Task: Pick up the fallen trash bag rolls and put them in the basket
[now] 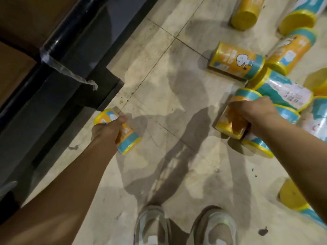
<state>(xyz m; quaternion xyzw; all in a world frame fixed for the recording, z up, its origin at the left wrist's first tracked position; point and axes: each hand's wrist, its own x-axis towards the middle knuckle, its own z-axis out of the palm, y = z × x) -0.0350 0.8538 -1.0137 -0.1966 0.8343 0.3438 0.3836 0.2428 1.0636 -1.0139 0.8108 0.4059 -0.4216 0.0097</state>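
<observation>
Left hand: the left hand (108, 129) is wrapped round a small roll (118, 131), fingers curled over its middle, close beside the corner of the dark shelf base (99, 92).
Right hand: the right hand (254, 114) grips a second roll (233, 115) from above, at the near edge of the pile.
Held rolls: both are yellow with a teal band at one end; the one on the right touches a neighbour under the wrist, a low roll (256, 145).
Pile: more rolls lie on their sides at the right, packed together and touching; a cartoon-label roll (236, 61) sits at the pile's left edge, another (245, 15) apart at the top.
Stray roll: one roll (293, 197) lies alone at the lower right, by the forearm.
Open floor: a wide band of pale floor (169, 96) runs between the two hands, crossed by tile seams and shadows.
Left edge: the shelf base runs diagonally along the left, a strip of clear tape (70, 73) hanging off it.
Feet: two light shoes (185, 227) stand at the bottom, between the arms.
Basket: none shows here.
</observation>
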